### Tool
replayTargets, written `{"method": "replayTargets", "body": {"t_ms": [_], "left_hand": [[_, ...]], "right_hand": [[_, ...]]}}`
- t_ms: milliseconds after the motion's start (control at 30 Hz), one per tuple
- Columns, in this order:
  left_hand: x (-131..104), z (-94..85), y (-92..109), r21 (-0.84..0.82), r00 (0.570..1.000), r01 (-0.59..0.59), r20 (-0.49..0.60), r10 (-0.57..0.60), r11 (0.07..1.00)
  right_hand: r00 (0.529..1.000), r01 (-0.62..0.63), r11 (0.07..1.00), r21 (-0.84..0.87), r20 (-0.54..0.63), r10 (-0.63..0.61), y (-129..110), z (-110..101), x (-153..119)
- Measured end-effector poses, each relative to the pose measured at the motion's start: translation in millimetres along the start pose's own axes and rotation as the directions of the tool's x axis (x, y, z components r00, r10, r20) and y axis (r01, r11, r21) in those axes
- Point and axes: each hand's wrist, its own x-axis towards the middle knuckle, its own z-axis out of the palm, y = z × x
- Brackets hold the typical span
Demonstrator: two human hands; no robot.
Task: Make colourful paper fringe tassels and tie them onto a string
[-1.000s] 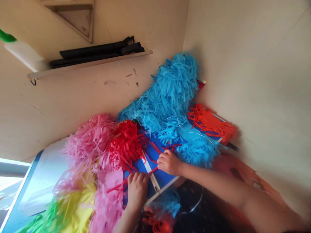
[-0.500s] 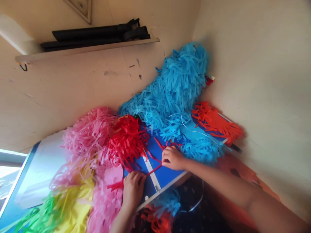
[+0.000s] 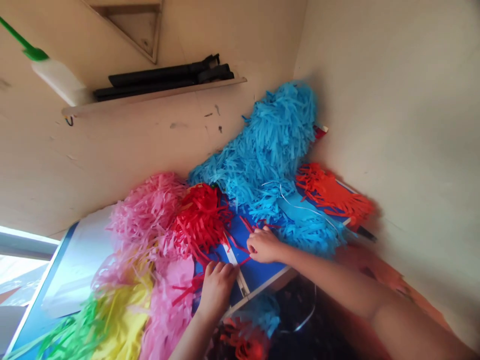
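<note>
My left hand (image 3: 218, 286) is closed on red tissue paper strips (image 3: 182, 292), whose loose ends stick out on its left. A thin red length (image 3: 244, 261) runs from it toward my right hand (image 3: 264, 245), whose fingers are pinched on the same strips. More red strips show above the right hand. Both hands rest over the blue tabletop (image 3: 258, 275), close to its front edge. Just behind the left hand lies a bunch of red fringed paper (image 3: 202, 215). Blue fringed paper (image 3: 311, 227) lies beside the right hand, with a thin white string across it.
A tall blue fringed heap (image 3: 270, 145) leans in the wall corner. Pink fringe (image 3: 150, 210), yellow paper (image 3: 125, 312) and green strips (image 3: 71, 332) cover the left side. Orange fringe (image 3: 335, 192) lies at the right. A shelf (image 3: 157, 95) holds black objects and a white bottle (image 3: 60, 80).
My left hand has moved right, closer to my right hand, and the red length between them has shortened. The right hand stays nearly in place. The view has shifted, showing the bottle.
</note>
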Motion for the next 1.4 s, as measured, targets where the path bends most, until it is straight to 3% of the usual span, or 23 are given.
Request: {"method": "replayTargets", "body": {"t_ms": [100, 167, 233, 333, 433, 500, 533, 567, 633, 700, 800, 933, 1000, 1100, 1233, 1400], "left_hand": [[-1.6, 1.6, 3.4, 0.041, 0.999, -0.018, -0.041, 0.019, 0.999], [0.0, 2.2, 6.2, 0.06, 0.997, -0.012, -0.076, 0.017, 0.998], [2.5, 3.5, 8.8, 0.072, 0.993, 0.001, -0.119, 0.008, 0.997], [3.7, 6.3, 10.6, 0.074, 0.979, 0.026, -0.203, -0.011, 0.997], [-1.6, 2.5, 11.6, 0.061, 0.953, 0.039, -0.301, -0.018, 0.997], [-8.0, -8.3, 15.3, 0.032, 0.922, 0.024, -0.387, -0.01, 0.999], [-11.4, -16.3, 18.8, 0.008, 0.898, 0.001, -0.44, 0.003, 1.0], [-14.5, -25.6, 23.4, -0.02, 0.868, -0.03, -0.496, 0.017, 0.999], [-18.9, -45.5, 34.4, -0.063, 0.807, -0.106, -0.588, 0.048, 0.992], [-20.3, -62.0, 44.3, -0.079, 0.786, -0.143, -0.615, 0.065, 0.987], [-19.4, -71.0, 50.9, -0.072, 0.799, -0.158, -0.596, 0.085, 0.985], [-20.0, -59.6, 50.7, -0.112, 0.787, -0.129, -0.616, 0.033, 0.985], [-22.2, -52.4, 53.3, -0.245, 0.787, -0.046, -0.606, -0.116, 0.968], [-25.1, -46.1, 63.0, -0.528, 0.794, 0.1, -0.468, -0.388, 0.843], [-24.1, -46.0, 75.8, -0.731, 0.754, 0.161, -0.342, -0.561, 0.663], [-24.5, -51.2, 74.9, -0.784, 0.722, 0.117, -0.355, -0.595, 0.609]], "right_hand": [[0.98, 0.183, 0.979, -0.088, -0.065, -0.189, -11.3, 9.9, -5.9], [0.92, 0.356, 0.919, -0.172, -0.108, -0.376, -16.8, 22.2, -6.7], [0.869, 0.442, 0.869, -0.222, -0.133, -0.476, -19.1, 33.3, -4.1], [0.877, 0.424, 0.883, -0.201, -0.152, -0.456, -21.2, 38.2, -0.4], [0.904, 0.353, 0.92, -0.169, -0.193, -0.382, -29.5, 26.7, -8.5], [0.935, 0.269, 0.963, 0.017, -0.245, -0.257, -38.5, 11.8, -21.9], [0.955, 0.217, 0.955, 0.202, -0.248, -0.164, -42.9, 2.7, -29.6], [0.976, 0.152, 0.892, 0.426, -0.207, -0.067, -46.7, -7.1, -37.2], [1.0, -0.02, 0.598, 0.801, 0.008, 0.023, -51.4, -26.4, -49.4], [0.977, -0.185, 0.324, 0.928, 0.21, -0.045, -52.2, -40.0, -55.8], [0.94, -0.309, 0.102, 0.946, 0.32, -0.12, -50.6, -41.1, -57.4], [0.939, -0.343, -0.09, 0.935, 0.339, -0.057, -54.4, -16.5, -58.2], [0.95, -0.309, -0.179, 0.934, 0.313, -0.002, -59.9, -4.3, -60.4], [0.953, -0.251, -0.281, 0.926, 0.288, 0.098, -70.5, 6.2, -64.5], [0.929, -0.209, -0.377, 0.902, 0.304, 0.213, -83.4, 10.1, -68.2], [0.925, -0.17, -0.391, 0.904, 0.284, 0.253, -92.0, 13.1, -64.8]]}}
